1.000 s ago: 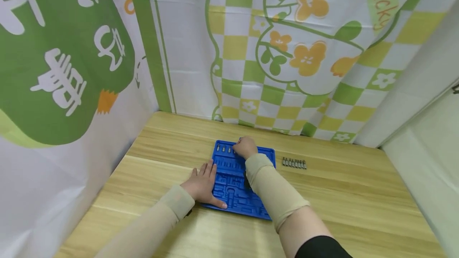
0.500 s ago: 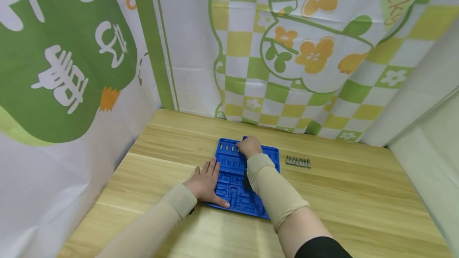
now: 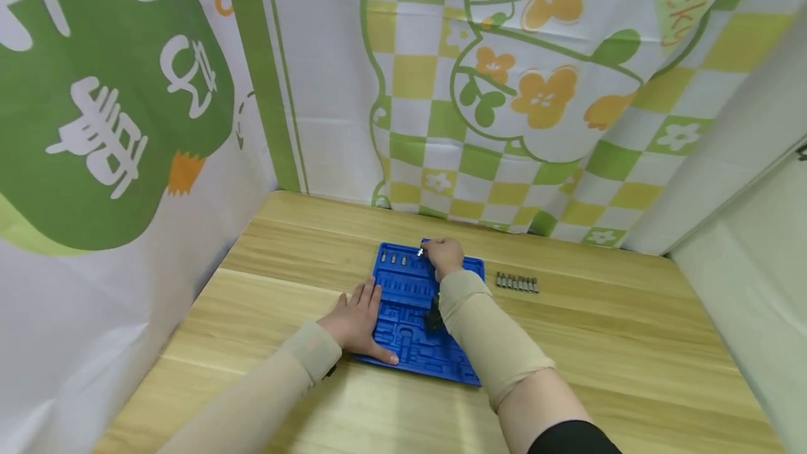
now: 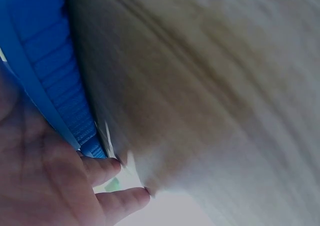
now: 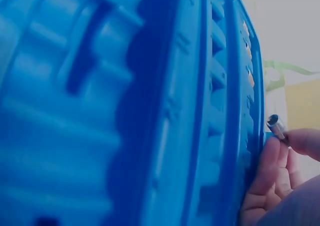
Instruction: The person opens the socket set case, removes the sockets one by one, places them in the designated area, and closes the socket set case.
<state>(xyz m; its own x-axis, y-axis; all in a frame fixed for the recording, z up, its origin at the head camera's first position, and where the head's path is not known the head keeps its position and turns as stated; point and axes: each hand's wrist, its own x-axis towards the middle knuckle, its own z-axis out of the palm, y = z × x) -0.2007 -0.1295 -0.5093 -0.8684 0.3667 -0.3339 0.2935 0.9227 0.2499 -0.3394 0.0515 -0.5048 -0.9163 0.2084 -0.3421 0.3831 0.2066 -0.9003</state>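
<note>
Head view first: I see my left hand lying flat, fingers straight, on the left edge of the blue tray, thumb along its near rim, pinning it to the tabletop. My right hand is at the tray's far edge, fingertips pinched together on a small metal bit, just beside three bits already seated in the far row. A line of loose bits waits on the tabletop, to the right of the tray and apart from it. Left wrist view: blurred, but I make out the left hand with fingers extended, resting against the tray's edge over the wood. Right wrist view: the right hand holds the bit between thumb and fingertip just past the tray rim, its hollow end showing; the slots alongside look partly filled, though I cannot count them. By my reading, the step in hand is seating this bit in the next free slot of the far row. The next move calls for lining the bit up with the slot and pressing it straight down while the left hand keeps the tray from sliding.
</note>
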